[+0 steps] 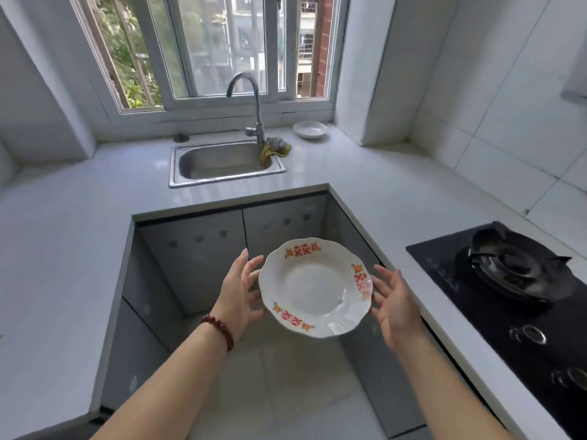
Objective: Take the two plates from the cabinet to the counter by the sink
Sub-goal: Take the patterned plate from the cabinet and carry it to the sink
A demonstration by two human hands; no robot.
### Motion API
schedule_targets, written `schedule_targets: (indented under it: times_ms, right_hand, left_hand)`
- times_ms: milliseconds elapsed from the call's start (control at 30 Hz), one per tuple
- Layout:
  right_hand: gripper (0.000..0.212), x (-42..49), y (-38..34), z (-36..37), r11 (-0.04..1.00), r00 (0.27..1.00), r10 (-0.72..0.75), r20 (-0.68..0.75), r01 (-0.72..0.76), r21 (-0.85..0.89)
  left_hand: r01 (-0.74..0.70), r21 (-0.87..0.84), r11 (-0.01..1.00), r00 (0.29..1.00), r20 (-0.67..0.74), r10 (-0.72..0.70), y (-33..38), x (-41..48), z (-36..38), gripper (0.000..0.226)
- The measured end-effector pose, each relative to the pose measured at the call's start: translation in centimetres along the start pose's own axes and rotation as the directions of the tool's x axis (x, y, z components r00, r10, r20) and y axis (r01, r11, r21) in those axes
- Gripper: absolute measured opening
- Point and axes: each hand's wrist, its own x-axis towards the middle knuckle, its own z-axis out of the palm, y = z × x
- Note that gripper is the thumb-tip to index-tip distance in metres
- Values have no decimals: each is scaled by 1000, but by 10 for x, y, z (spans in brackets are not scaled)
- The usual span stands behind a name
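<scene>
Above the floor before the sink (222, 163) | I hold a red-patterned plate (314, 289) | left hand (236, 292), right hand (397, 308) clasp opposite rims, fingers spread.

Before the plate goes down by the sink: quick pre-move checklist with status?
1. Plate held on both sides, left hand and right hand: ok.
2. Plate level: not ok, tilted toward the camera.
3. Counter right of the sink has bare room: ok.
4. Cloth and small dish out of the way: ok, both sit further back.
5. Second plate under this one: cannot tell.
</scene>
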Motion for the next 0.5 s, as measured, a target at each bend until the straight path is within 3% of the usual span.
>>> schedule_targets:
  times_ms: [233,500]
  right_hand:
    - [31,133,-21,49,1000,1000,5,1,-5,-3]
    - [39,304,-68,128,999,996,-26,-83,28,18]
  left_hand:
    - [-15,-24,1000,1000,7,16,60,133,8,67]
    - [8,-22,1000,1000,8,-8,169,313,32,66]
